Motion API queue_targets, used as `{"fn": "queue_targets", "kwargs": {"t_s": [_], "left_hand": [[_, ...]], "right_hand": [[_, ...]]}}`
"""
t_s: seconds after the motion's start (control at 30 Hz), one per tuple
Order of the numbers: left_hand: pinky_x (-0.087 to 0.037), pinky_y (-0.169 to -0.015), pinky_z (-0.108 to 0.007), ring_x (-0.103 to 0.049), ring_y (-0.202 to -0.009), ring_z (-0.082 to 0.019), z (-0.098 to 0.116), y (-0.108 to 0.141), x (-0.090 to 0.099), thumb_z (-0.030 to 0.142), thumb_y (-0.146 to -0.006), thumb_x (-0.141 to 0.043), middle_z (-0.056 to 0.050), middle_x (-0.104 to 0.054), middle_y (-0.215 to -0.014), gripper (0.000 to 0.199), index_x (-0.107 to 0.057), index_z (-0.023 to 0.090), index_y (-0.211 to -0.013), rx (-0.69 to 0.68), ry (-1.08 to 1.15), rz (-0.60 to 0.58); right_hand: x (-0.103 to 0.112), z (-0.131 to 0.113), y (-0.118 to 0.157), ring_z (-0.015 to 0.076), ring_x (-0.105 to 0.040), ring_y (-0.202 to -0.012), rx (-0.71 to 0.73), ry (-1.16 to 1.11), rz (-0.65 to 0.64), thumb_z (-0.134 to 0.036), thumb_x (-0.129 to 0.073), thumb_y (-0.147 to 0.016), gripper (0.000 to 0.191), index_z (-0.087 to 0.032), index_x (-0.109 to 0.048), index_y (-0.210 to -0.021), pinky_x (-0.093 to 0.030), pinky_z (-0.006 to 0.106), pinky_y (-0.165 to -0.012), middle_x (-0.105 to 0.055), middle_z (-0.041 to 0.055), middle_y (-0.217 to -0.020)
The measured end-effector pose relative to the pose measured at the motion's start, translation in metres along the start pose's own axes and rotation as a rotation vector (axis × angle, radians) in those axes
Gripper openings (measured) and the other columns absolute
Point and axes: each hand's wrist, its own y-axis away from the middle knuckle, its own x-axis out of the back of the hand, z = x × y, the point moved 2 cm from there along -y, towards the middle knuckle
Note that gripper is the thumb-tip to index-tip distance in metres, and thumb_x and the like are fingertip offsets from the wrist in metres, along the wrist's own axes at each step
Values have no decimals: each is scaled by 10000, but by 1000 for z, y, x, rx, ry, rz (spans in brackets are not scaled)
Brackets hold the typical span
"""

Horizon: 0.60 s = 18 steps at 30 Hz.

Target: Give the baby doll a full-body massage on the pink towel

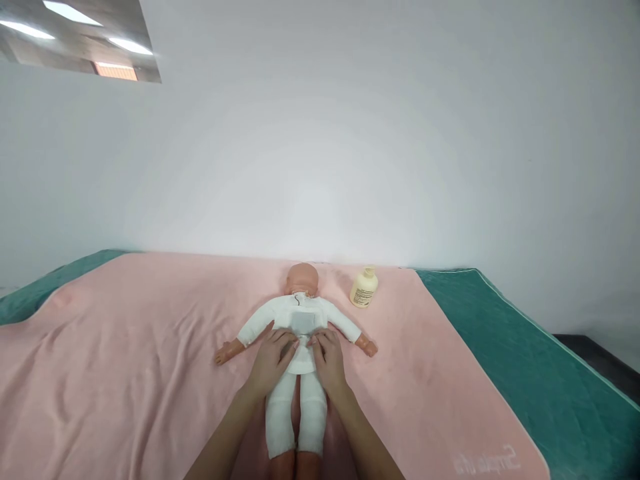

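A baby doll (301, 357) with a white cloth body lies on the pink blanket, its bald head (303, 278) away from me and its arms spread. It appears face down, since no face shows and a grey panel (303, 323) is set in the upper back. My left hand (273, 357) rests on the left side of its lower back, thumb apart from the fingers. On the right side my right hand (327, 355) mirrors this, thumb pointing inward. Both hands look open and hold nothing visible. Some fingertips are hard to make out.
A cream bottle (364, 288) with printed text stands to the right of the doll's head. The pink blanket (165, 380) is wrinkled on the left and lies over a green cover (530, 353). A pale wall (320, 133) rises behind the far edge.
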Motion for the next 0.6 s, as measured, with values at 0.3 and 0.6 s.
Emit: {"fn": "queue_targets", "kwargs": {"t_s": [0.3, 0.6], "left_hand": [[-431, -939, -443, -538, -1050, -237, -15, -51, -7, 283, -931, -363, -72, -630, -1066, 263, -571, 202, -1069, -25, -121, 84], [-460, -860, -433, -574, -933, -242, -27, -51, -19, 308, -943, -337, -75, -667, -938, 299, -609, 185, -962, 15, -188, 33]], "right_hand": [[-18, 0, -51, 215, -531, -955, 34, 62, 40, -272, -387, -954, 226, -204, -602, -952, -420, 353, -856, -610, 71, -988], [-36, 17, -49, 226, -534, -868, 19, 168, -37, -265, -380, -956, 287, -201, -638, -851, -407, 368, -822, -619, 69, -874]]}}
